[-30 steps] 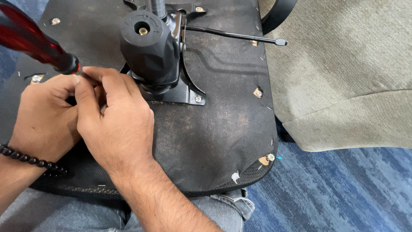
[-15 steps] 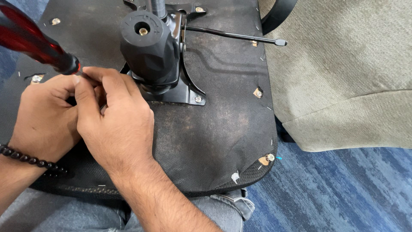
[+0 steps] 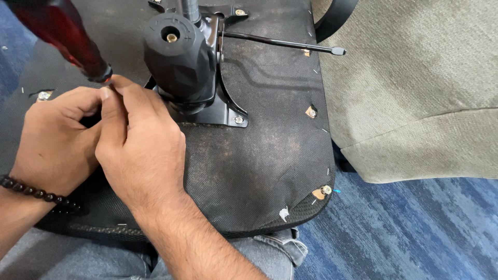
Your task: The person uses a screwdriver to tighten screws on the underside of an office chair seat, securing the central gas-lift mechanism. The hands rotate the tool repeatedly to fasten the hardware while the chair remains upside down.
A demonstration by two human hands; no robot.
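Note:
An upturned black chair seat (image 3: 259, 166) rests across my lap, fabric underside up. A black metal mechanism plate (image 3: 228, 111) is bolted to it and carries a bulky black knob housing (image 3: 179, 52). A red-handled screwdriver (image 3: 62, 36) stands tilted at the upper left, its handle towards the camera. My left hand (image 3: 52, 140), with a dark bead bracelet, and my right hand (image 3: 140, 155) meet just below the handle. The fingers of both pinch the shaft. The screwdriver tip and whatever it touches are hidden under my fingers.
A thin black lever (image 3: 280, 44) juts right from the mechanism. Bolts show at the plate corner (image 3: 238, 120) and the seat's corner (image 3: 326, 190). A grey-green cushion (image 3: 415, 88) lies to the right on blue carpet (image 3: 404, 233). A black armrest (image 3: 334, 18) curves at the top.

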